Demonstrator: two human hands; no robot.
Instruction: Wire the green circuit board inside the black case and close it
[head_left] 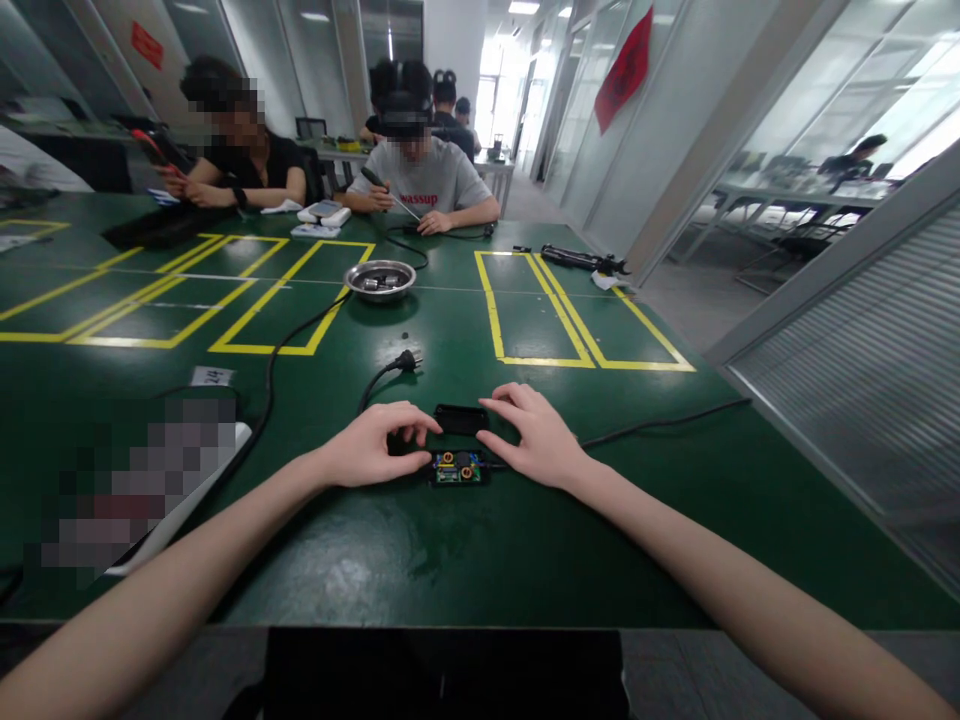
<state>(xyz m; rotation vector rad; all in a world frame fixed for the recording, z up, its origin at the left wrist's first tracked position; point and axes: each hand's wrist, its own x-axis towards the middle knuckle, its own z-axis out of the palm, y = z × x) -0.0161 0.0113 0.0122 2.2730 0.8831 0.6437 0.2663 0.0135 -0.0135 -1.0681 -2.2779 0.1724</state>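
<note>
On the green table lies a small circuit board (458, 469) with two copper coils, set in a black casing. Just beyond it is a black cover (460, 419), hollow side up. My left hand (386, 443) is at the left of both parts, its thumb close to the board's left edge and its fingers apart. At the right, my right hand (531, 432) has its fingers spread beside the cover, with nothing between them. A black cable (645, 430) runs from the board's right side under my right hand. The plug (407, 361) rests beyond my left hand.
A metal bowl (380, 281) with small parts stands farther back. Yellow tape (544, 362) marks rectangles on the table (360, 560). A white-edged object (180, 490), partly pixelated, lies at the left. Two people (431, 180) sit across the table, one holding a screwdriver.
</note>
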